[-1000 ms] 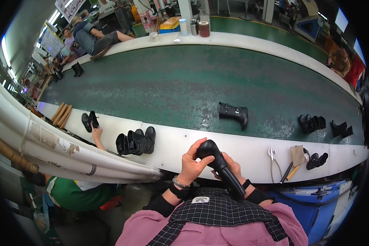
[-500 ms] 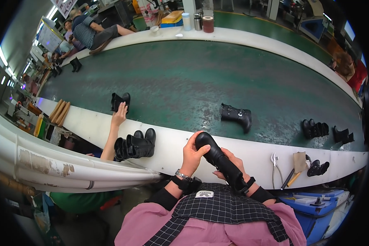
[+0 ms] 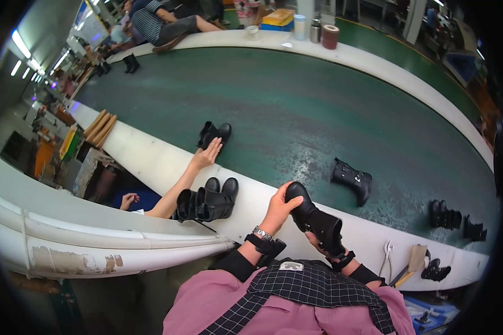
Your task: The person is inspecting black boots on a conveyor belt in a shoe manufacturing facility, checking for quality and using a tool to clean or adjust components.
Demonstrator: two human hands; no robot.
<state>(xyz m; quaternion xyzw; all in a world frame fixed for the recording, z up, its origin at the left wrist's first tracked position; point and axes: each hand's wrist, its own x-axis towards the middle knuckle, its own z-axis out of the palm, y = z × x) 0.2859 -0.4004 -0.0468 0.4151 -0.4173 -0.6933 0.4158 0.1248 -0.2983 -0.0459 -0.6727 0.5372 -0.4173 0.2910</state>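
A black boot [image 3: 314, 222] is held in front of my chest, its toe up and to the left, its shaft slanting down to the right. My left hand [image 3: 278, 209] wraps the toe end, thumb across the top. Under the shaft, my right hand [image 3: 317, 243] is mostly hidden by the boot; its few visible fingers curl against it. Left of my hands, a pair of black boots [image 3: 217, 202] stands on the white ledge [image 3: 257, 192]. Another person's hand [image 3: 208, 152] reaches to black boots [image 3: 222, 134] on the green conveyor belt [image 3: 274, 111].
A buckled black boot [image 3: 352, 180] lies on the belt, with more boots [image 3: 445, 215] farther right. Pincers [image 3: 387, 254], a brown patch [image 3: 417, 258] and small black boots [image 3: 436, 271] sit on the right ledge. A white pipe [image 3: 123, 237] runs at left. People sit across the belt.
My view has swung left, so the scene sits farther right. The held boot has turned, showing more of its shaft, and my right hand is more hidden behind it.
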